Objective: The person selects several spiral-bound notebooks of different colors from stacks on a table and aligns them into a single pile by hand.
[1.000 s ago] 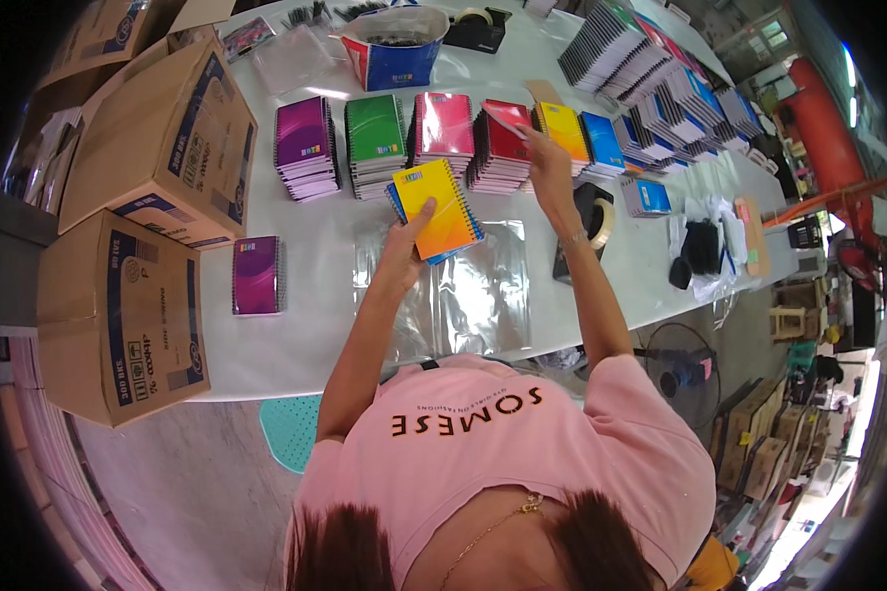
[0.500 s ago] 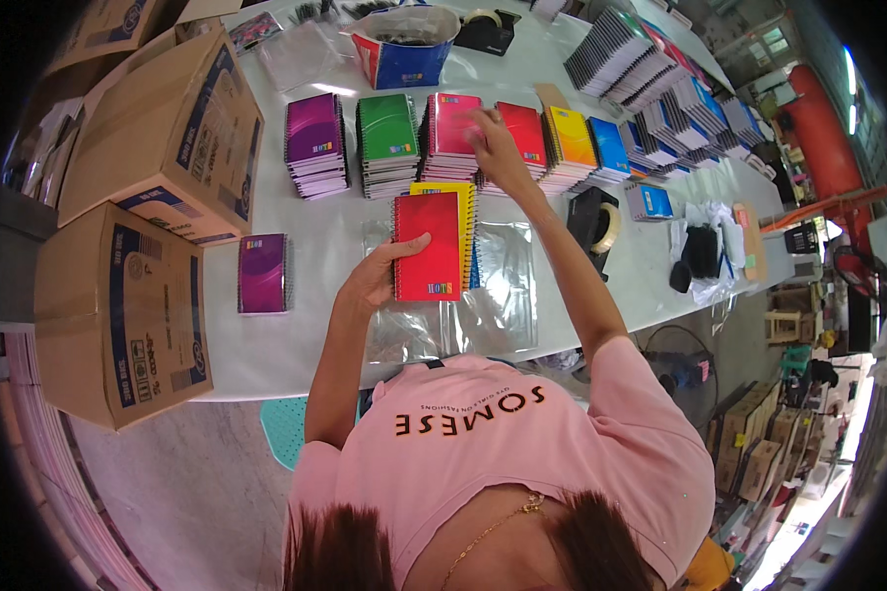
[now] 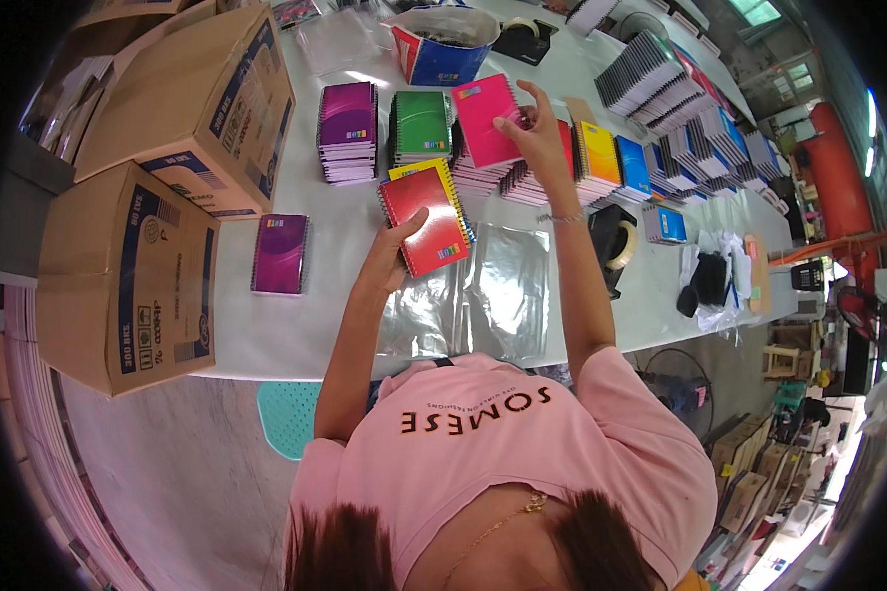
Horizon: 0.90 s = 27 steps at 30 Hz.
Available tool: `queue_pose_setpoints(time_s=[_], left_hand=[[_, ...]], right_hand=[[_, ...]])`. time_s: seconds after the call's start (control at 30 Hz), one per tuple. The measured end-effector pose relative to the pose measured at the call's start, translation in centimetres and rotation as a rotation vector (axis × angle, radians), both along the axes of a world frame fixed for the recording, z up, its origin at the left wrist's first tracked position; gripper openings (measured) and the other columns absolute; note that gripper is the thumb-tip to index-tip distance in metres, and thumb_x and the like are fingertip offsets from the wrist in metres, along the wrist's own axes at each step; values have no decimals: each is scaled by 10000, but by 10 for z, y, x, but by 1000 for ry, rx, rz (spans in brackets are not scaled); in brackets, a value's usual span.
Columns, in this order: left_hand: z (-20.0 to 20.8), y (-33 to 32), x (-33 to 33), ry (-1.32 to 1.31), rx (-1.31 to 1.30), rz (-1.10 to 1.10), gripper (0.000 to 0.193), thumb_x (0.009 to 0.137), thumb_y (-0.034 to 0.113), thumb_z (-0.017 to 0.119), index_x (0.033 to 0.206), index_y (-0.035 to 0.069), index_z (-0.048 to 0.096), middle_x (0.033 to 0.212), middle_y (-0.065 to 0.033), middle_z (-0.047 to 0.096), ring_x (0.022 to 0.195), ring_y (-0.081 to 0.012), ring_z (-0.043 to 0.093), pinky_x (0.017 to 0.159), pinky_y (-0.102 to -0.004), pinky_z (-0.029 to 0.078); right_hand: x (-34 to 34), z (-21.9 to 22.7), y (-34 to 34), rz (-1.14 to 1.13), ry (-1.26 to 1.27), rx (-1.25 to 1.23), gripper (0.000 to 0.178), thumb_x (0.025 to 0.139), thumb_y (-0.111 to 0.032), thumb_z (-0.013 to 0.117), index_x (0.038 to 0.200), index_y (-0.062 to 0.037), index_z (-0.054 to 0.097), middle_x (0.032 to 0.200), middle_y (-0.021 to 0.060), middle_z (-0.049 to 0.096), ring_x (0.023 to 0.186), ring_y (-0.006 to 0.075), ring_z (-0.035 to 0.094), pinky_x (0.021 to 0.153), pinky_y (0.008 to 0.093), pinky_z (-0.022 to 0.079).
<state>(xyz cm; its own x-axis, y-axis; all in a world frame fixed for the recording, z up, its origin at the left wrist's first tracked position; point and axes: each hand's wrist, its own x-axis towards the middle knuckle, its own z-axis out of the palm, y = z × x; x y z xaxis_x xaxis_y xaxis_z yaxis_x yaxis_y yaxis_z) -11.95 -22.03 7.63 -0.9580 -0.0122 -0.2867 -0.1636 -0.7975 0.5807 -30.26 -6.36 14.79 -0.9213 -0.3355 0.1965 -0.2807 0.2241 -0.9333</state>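
My left hand (image 3: 388,254) grips a small bundle of spiral notebooks, thumb across the red notebook (image 3: 426,225) on top. A yellow notebook (image 3: 402,170) peeks out beneath it, with a sliver of blue at the right edge. Between the fingers and thumb of my right hand (image 3: 539,136) is a pink notebook (image 3: 485,123), tilted above its stack. Left of it stand a green stack (image 3: 421,126) and a purple stack (image 3: 348,116). To its right are a red stack, partly hidden by my hand, a yellow stack (image 3: 598,153) and a blue stack (image 3: 634,165).
Clear plastic bags (image 3: 508,295) lie on the table before me. A purple notebook (image 3: 281,254) sits apart at left, beside cardboard boxes (image 3: 128,286). A tape dispenser (image 3: 613,246) stands at right; a carton (image 3: 443,54) and more notebook piles (image 3: 646,84) are farther back.
My right hand has taken hold of a pink notebook and lifted it off its stack. The bundle in my left hand has turned to a slant. The whole view has shifted slightly.
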Motion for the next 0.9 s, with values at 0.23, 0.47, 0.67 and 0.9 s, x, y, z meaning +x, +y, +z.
queue_pose_setpoints(time_s=[0.23, 0.47, 0.67, 0.9], left_hand=[[-6, -11, 7, 124, 253, 56, 735, 796, 517, 589, 1306, 51, 339, 1240, -128, 478, 1142, -226, 493, 957, -399, 430], [4, -17, -1, -24, 74, 67, 452, 807, 241, 675, 1159, 30, 484, 1091, -96, 571, 998, -200, 578, 907, -380, 475], [-19, -17, -5, -38, 13, 99, 485, 797, 291, 688, 1157, 35, 489, 1083, -93, 576, 991, -200, 579, 889, -378, 475], [-8, -21, -2, 42, 221, 93, 641, 825, 448, 606, 1269, 43, 385, 1199, -127, 504, 1086, -243, 533, 928, -428, 451]], right_hand=[[60, 35, -13, 385, -138, 47, 537, 787, -180, 689, 1242, -84, 419, 1025, 123, 535, 865, 161, 521, 740, 297, 446], [-4, -64, -12, 46, 581, 872, 643, 743, -215, 702, 1282, -46, 396, 1254, 256, 443, 1146, 407, 438, 955, 419, 370], [7, -64, 0, 12, 562, 576, 344, 771, -24, 612, 1113, -58, 600, 1139, 168, 584, 1022, 311, 575, 840, 351, 474], [60, -5, 3, 107, 437, 184, 266, 806, 7, 573, 1058, -50, 635, 1054, 127, 633, 967, 264, 602, 788, 291, 476]])
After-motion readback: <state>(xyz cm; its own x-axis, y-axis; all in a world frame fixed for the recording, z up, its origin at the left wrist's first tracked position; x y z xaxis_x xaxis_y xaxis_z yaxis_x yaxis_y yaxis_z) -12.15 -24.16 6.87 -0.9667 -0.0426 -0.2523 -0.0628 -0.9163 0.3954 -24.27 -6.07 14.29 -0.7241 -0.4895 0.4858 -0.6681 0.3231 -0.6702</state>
